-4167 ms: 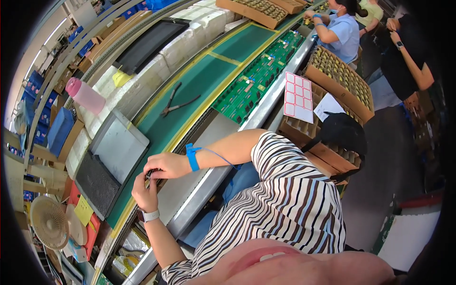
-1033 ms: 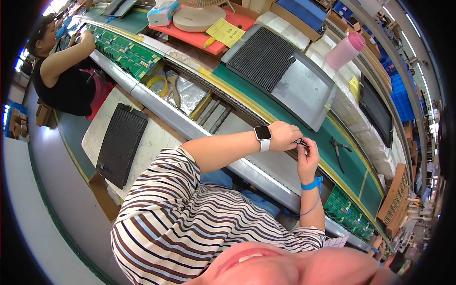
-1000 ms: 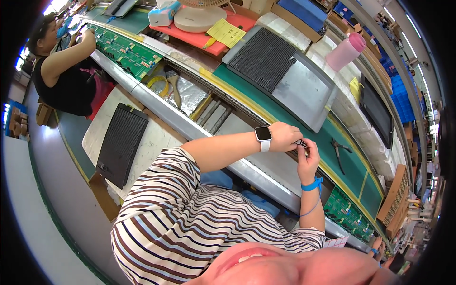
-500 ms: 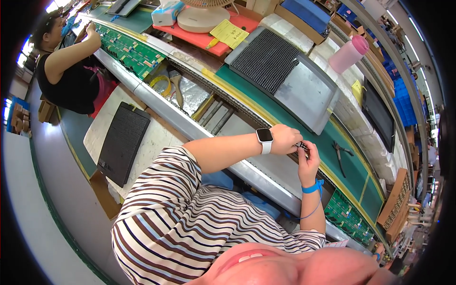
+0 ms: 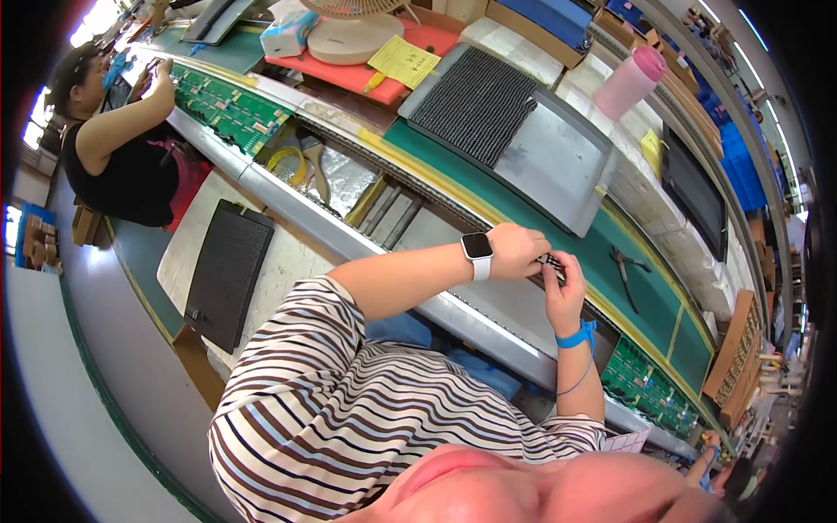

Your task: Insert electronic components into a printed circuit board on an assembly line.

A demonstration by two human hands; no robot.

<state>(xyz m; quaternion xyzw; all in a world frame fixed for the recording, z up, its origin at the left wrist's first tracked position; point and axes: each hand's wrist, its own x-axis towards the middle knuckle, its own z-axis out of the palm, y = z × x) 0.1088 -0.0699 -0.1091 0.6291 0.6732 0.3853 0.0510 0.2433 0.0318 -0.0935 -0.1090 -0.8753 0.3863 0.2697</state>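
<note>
My left hand (image 5: 514,251), with a white-strapped watch at its wrist, meets my right hand (image 5: 565,289) over the conveyor line. Blue band and cord circle the right wrist. Both sets of fingers are closed on a few small dark components (image 5: 548,260) with light metal parts; fingertips partly cover them, so their exact kind is unclear. Beyond my hands lies a grey tray (image 5: 558,144), its left part covered by rows of small black components (image 5: 471,105). Pliers (image 5: 624,277) with dark handles rest on the green mat (image 5: 575,253) to the right of my hands.
Green circuit boards lie on the line at left (image 5: 228,112) and lower right (image 5: 649,383). A brush (image 5: 316,166) and yellow tape roll (image 5: 288,164) sit left of my arm. A black tray (image 5: 231,275) is behind. A pink bottle (image 5: 629,83) stands far right; a co-worker (image 5: 113,148) works far left.
My hands stay together on the small components, with only slight finger movement. The whole view has shifted a little; the co-worker's hands have moved slightly.
</note>
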